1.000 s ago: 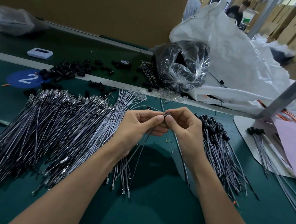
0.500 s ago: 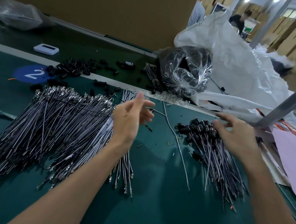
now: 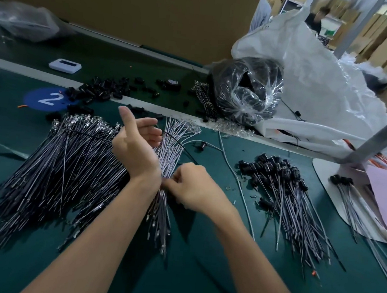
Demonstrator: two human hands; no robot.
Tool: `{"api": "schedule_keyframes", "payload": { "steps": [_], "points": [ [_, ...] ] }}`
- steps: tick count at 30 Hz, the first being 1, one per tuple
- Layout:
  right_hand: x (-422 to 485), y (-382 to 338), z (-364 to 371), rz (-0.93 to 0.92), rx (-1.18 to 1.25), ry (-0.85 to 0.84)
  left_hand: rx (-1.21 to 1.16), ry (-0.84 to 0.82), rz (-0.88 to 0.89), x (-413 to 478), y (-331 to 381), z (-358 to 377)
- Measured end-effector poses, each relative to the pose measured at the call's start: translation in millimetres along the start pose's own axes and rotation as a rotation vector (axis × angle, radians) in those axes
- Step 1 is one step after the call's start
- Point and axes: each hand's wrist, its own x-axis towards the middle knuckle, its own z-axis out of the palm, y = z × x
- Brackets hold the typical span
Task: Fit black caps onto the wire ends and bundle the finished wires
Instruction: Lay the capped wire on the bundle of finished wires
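Two hands at table (image 3: 198, 279) centre | right hand (image 3: 193, 189), moved from capped wires (image 3: 284, 202), pinches uncapped wires (image 3: 63, 162) | left hand (image 3: 138, 145) stays loose-fingered

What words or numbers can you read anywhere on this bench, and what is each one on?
"2": white numeral on the blue round sticker on the green table.
White device: its screen is too blurred to read.
Nothing else is legible.

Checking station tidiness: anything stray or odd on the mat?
Yes. Loose black caps spill across the rail by the blue 2 marker, one grey wire lies alone between the uncapped wires and the capped pile, with small scraps beside it.
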Motion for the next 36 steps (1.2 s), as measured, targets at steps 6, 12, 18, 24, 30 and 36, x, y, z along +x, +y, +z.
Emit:
{"api": "schedule_keyframes", "payload": {
  "steps": [6,12,18,24,30,36],
  "points": [
    [-8,22,-17,0.038,0.356,-0.037,0.063,-0.012,0.002,2,-4,1],
    [-18,52,-29,-0.056,0.904,0.273,0.898,-0.405,0.121,3,3,5],
    [-15,77,-26,-0.072,0.79,0.629,1.928,-0.467,0.25,24,56,-17],
    [-9,73,-12,-0.151,0.457,0.69,1.806,-0.435,0.118,28,67,-50],
    [-9,72,-10,-0.186,0.429,0.717,1.795,-0.447,0.414,50,61,-46],
    [-12,70,-13,-0.185,0.465,0.735,1.733,-0.465,0.469,55,62,-45]
  ]
}}
